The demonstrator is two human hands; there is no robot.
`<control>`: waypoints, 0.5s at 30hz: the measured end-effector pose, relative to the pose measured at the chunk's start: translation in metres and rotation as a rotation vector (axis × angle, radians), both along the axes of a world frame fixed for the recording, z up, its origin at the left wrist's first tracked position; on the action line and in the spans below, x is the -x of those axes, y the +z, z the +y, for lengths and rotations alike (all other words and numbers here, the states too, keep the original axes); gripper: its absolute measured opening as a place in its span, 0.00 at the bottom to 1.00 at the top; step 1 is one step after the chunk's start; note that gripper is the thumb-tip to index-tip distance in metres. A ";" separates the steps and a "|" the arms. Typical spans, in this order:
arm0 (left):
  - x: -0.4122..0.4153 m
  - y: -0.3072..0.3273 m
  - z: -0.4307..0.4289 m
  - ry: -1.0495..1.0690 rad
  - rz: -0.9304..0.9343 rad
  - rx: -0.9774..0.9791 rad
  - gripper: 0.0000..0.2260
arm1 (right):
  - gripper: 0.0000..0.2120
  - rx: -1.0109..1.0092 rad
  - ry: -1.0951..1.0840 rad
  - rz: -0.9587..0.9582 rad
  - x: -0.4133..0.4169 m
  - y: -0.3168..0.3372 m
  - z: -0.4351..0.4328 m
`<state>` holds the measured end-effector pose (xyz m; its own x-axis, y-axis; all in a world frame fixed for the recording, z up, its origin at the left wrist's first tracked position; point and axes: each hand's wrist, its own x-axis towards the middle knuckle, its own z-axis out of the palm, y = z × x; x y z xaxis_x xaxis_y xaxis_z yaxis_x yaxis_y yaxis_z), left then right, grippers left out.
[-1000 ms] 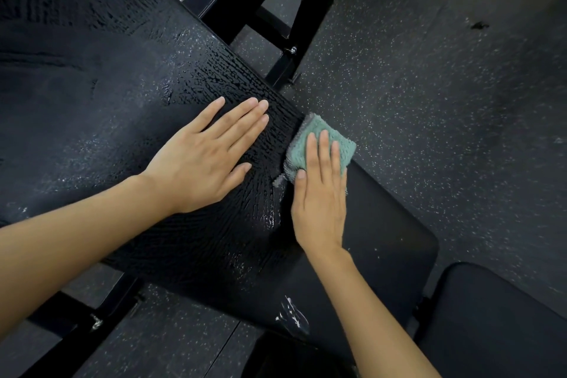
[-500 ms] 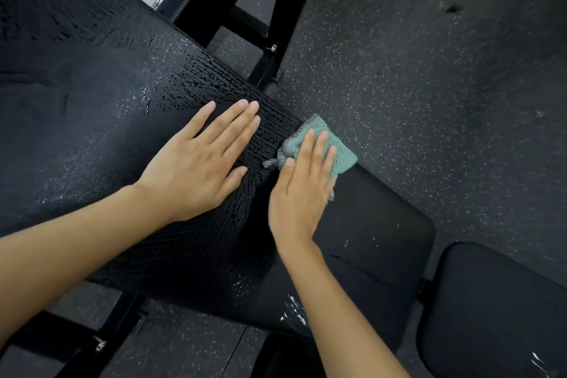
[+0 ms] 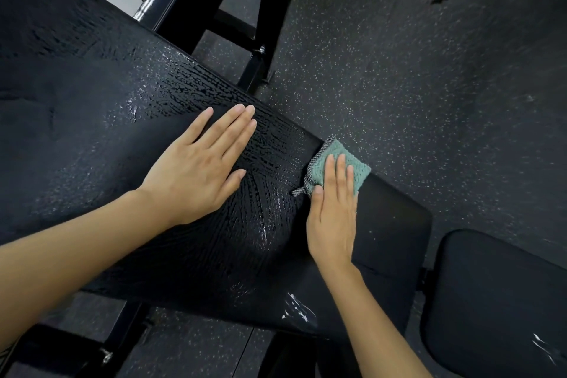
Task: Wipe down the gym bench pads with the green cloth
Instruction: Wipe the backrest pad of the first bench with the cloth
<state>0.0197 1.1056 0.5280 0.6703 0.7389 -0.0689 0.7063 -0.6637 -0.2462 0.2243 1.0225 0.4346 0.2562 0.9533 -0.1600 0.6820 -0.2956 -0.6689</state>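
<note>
The cloth (image 3: 333,149) has been swept back to the pad's (image 3: 92,138) far edge under the flat, pressing right hand (image 3: 333,224). The left hand (image 3: 196,172) is laid flat on the pad, so wiping is judged unfinished.

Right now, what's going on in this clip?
A person is wiping a long black padded gym bench. The right hand presses a folded green terry cloth flat against the pad's far edge, fingers straight. The left hand lies flat on the pad beside it. The surface around the left hand looks wet and streaky. A smaller black seat pad sits at lower right.
</note>
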 end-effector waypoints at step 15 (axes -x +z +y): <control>-0.007 -0.003 0.000 0.005 -0.012 0.004 0.31 | 0.26 -0.126 0.174 0.048 0.067 0.043 0.044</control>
